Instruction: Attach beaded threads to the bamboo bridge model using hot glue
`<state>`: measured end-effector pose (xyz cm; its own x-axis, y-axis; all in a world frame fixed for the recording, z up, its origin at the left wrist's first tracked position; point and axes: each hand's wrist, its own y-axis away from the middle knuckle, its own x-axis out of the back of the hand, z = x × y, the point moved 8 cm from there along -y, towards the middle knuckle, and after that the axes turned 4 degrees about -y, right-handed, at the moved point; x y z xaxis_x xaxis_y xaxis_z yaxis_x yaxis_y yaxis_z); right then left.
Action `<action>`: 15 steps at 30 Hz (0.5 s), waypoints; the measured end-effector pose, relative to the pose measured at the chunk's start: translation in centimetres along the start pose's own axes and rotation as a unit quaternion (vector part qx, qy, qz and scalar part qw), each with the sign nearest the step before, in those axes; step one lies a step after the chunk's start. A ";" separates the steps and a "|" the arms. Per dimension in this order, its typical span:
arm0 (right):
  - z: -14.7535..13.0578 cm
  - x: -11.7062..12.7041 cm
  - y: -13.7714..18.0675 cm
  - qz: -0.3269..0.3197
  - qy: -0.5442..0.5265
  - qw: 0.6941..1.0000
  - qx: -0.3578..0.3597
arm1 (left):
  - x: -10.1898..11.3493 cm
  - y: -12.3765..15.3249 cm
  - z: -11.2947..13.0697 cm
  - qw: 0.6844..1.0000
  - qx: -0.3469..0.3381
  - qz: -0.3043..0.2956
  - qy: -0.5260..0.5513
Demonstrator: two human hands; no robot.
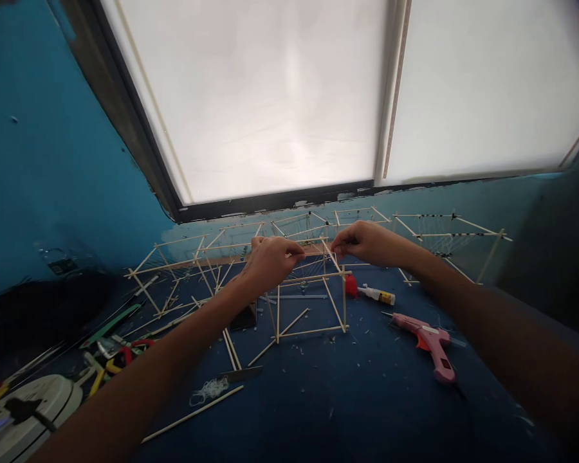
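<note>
Pale wooden-stick frame (313,333) appears mostly joined, slender pale rod (193,414) loose, left hand (273,258) and right hand (369,243) pinched closed, contents indiscernible.

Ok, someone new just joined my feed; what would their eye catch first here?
Probably the bright window filling much of the upper view. Below it, at the middle, the left hand and right hand are at a thin stick frame; anything between their fingertips is too small to make out. The pink glue gun stands out on the blue tabletop, at the right.
</note>
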<state>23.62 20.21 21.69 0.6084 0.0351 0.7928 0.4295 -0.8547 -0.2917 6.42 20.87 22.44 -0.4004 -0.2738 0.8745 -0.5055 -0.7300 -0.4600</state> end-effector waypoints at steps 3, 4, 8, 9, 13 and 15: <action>0.4 0.1 -0.3 -0.025 0.047 0.998 -0.018 | -0.3 -0.7 0.1 1.000 -0.007 -0.027 -0.013; 0.5 0.2 -0.4 -0.027 0.048 0.998 -0.018 | -0.5 -0.9 0.1 0.999 -0.010 -0.037 -0.017; 0.4 -0.2 -0.8 -0.011 0.035 0.999 -0.002 | -1.7 -1.7 0.6 0.995 -0.030 -0.084 -0.036; 0.3 -0.4 -0.9 -0.005 0.032 0.999 0.001 | -2.1 -1.8 0.7 0.994 -0.035 -0.094 -0.038; 0.0 -1.5 -0.8 0.021 0.017 0.999 0.017 | -3.5 -2.4 1.4 0.991 -0.047 -0.125 -0.030; -0.1 -1.9 -0.6 0.029 0.009 0.999 0.026 | -4.2 -2.8 1.7 0.989 -0.051 -0.138 -0.018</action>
<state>22.17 20.57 20.44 0.6213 -0.0235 0.7832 0.4276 -0.8275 -0.3639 10.75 23.01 20.34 -0.2107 -0.0963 0.9728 -0.6674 -0.7129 -0.2152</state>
